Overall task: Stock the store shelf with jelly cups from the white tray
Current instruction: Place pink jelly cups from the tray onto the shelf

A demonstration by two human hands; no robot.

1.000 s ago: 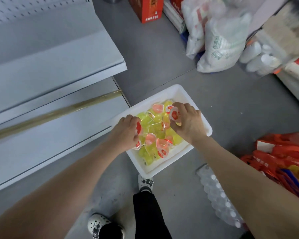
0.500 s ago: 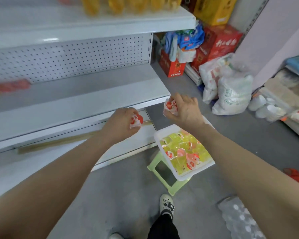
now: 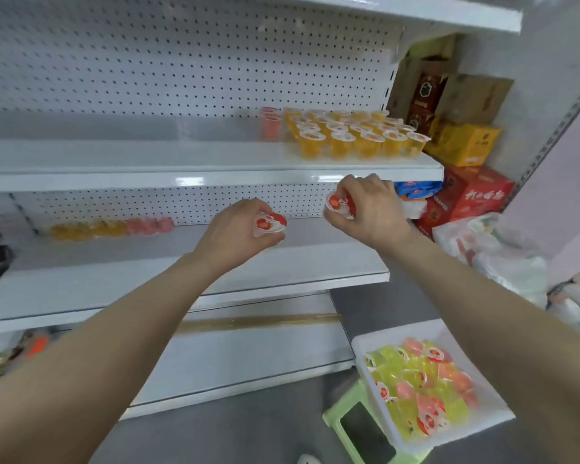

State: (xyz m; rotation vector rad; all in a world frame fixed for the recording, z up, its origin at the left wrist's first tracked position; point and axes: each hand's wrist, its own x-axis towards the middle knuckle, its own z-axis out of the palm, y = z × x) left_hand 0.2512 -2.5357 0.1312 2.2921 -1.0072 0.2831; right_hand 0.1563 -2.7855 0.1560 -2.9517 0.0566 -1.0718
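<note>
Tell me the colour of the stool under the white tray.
Light green; the stool shows best in the head view.

One wide-angle camera worn on the person's head faces forward and slightly down at the shelf unit (image 3: pixel 181 180), close enough that both forearms run in from the bottom edge. The left hand (image 3: pixel 238 229), gripping a jelly cup (image 3: pixel 269 224), sits near centre, and the right hand (image 3: pixel 369 212), gripping a second jelly cup (image 3: pixel 340 205), is at 2 o'clock of it. The white tray (image 3: pixel 395 331) lies at 5 o'clock, stacked boxes (image 3: pixel 462 142) at 1 o'clock.
</note>
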